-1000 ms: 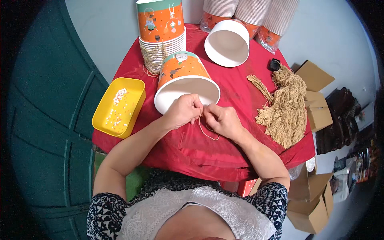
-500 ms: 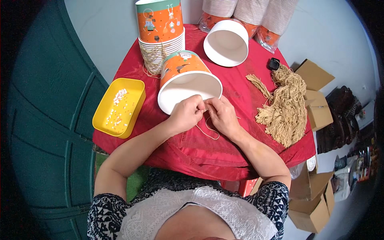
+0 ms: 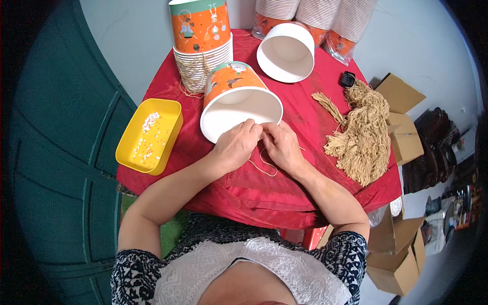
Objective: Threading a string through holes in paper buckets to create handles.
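Observation:
An orange-and-green printed paper bucket point(image 3: 234, 81) lies on its side, its white mouth tilted toward me. At the near edge of that mouth my left hand point(image 3: 237, 144) and my right hand point(image 3: 283, 145) meet, fingers pinched together. Both grip a thin beige cord point(image 3: 268, 175), whose loose part curls on the cloth below them. The pinched length is mostly hidden by the fingers, so I cannot tell whether it passes through the bucket's rim.
To the left is a yellow plastic tub point(image 3: 174, 137) with small white and orange pieces. Beige cords point(image 3: 361, 140) lie heaped on the right of the red cloth point(image 3: 300, 201). Behind stand a bucket stack point(image 3: 201, 30), a tipped white bucket point(image 3: 287, 53) and wrapped stacks point(image 3: 317, 15). Cardboard boxes point(image 3: 399, 267) flank the table.
My left hand has turned slightly, its knuckles rolling up over the fingertips by the rim. The right hand stays almost in place; the whole view has shifted a little.

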Demonstrator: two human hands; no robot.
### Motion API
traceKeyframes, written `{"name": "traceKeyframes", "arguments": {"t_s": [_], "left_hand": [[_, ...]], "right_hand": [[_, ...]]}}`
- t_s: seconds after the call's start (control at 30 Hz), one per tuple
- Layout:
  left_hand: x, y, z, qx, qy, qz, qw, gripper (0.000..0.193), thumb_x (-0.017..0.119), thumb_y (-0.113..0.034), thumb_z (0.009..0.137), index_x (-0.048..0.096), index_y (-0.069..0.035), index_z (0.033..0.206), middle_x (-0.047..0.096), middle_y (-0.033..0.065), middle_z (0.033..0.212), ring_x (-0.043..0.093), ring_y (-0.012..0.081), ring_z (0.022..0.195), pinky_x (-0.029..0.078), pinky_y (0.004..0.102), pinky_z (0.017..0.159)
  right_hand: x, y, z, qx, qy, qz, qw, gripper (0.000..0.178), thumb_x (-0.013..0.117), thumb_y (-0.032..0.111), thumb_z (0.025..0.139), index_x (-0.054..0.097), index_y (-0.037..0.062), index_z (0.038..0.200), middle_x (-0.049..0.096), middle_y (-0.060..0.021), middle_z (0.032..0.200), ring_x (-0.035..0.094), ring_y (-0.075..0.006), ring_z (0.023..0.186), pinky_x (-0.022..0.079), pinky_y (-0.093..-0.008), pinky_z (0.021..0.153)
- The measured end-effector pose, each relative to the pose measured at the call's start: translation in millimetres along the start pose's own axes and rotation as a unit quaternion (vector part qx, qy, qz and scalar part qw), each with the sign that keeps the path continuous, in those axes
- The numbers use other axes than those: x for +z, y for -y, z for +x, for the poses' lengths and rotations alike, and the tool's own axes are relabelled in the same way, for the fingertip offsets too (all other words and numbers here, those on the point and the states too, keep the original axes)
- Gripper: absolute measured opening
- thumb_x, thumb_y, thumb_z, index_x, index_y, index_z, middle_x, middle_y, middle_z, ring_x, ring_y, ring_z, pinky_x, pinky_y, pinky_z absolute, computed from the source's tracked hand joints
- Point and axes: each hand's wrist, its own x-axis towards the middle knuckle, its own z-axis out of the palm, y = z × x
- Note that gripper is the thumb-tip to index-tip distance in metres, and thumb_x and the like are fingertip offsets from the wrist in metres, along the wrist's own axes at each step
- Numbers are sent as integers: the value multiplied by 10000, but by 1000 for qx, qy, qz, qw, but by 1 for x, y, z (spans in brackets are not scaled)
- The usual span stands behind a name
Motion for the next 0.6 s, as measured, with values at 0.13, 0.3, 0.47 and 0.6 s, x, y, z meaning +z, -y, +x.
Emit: {"name": "traceKeyframes", "arguments": {"t_s": [0.13,0.3,0.47,0.6], "left_hand": [[3,4,-3,-2,19,37,999,123,579,-14,824,553,-9,944,575,168,886,657,317,797,557,399,675],[9,7,-4,-17,3,33,999,122,589,-24,827,539,-4,937,588,167,857,655,325,744,553,405,653],[13,11,-5,-39,-24,-31,998,120,594,-32,843,511,-11,928,605,168,806,647,350,723,535,425,643],[12,13,-5,-52,-35,-96,993,114,589,-27,856,498,-19,924,619,157,806,646,352,739,521,438,649]], "right_hand": [[1,-1,0,3,0,-2,1000,111,654,15,822,671,-14,928,625,-202,799,624,-370,794,509,-452,700],[-2,2,2,5,3,-3,1000,128,645,20,828,680,-14,946,635,-207,814,628,-371,800,512,-453,711],[-4,0,1,-7,5,3,1000,170,609,11,851,670,-36,1003,653,-228,883,637,-394,866,518,-457,748],[-4,-1,2,-23,1,19,1000,176,599,13,866,659,-45,1021,653,-236,915,637,-403,885,520,-458,759]]}}
